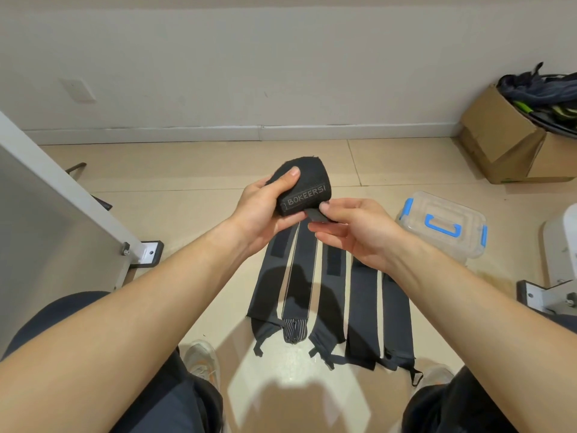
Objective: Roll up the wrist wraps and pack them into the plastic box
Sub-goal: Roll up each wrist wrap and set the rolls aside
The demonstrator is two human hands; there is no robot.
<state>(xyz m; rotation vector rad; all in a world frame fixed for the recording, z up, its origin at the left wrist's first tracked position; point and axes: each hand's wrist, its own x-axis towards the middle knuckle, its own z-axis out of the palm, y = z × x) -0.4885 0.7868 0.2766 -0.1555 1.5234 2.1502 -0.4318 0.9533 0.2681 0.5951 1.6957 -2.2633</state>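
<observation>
Above the flat wraps [331, 295] on the floor, left hand [262, 210] grips the rolled wrap [304, 185]; right hand [349, 226] pinches its tab [316, 215]; closed box [443, 226] sits right

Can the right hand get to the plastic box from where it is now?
Probably yes: the plastic box lies just right of the right hand, with nothing between them. But that hand pinches the tail of the rolled wrap, and the box looks closed.
</observation>
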